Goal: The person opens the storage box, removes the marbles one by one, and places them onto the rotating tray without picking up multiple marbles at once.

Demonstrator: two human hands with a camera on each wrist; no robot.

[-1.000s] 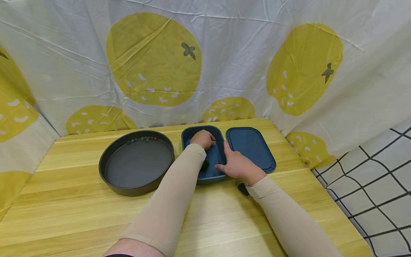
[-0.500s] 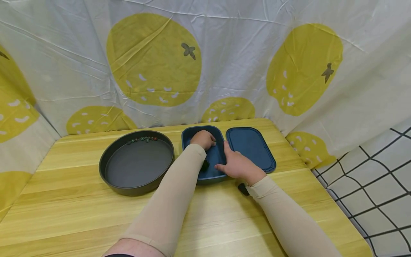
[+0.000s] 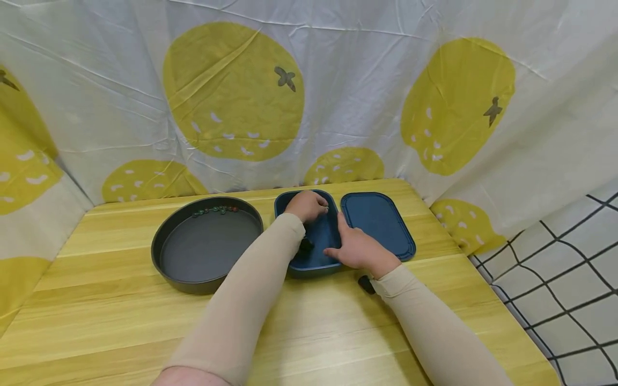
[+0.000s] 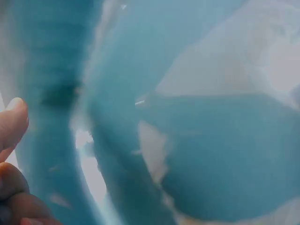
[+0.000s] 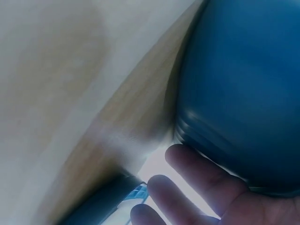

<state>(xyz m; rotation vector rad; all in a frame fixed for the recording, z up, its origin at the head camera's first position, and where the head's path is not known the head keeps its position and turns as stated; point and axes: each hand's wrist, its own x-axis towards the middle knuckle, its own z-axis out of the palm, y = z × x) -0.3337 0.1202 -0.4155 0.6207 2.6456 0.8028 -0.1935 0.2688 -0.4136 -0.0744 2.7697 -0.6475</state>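
My left hand is inside a deep blue rectangular container, fingers curled and fingertips together near its right wall. They seem to pinch a tiny, light, bead-like thing, too small to make out. In the left wrist view, the thumb and curled fingers show at the left edge beside the blurred blue interior. My right hand holds the container's right wall, thumb over the rim and fingers outside. In the right wrist view, those fingers lie along the blue outer wall.
A round dark grey pan stands left of the container, with several small green and red beads along its far inner edge. The blue lid lies flat to the right. A lemon-print curtain hangs behind the wooden table.
My left hand has risen slightly within the container, and its forearm has swung a little to the left. My right hand keeps its place on the wall.
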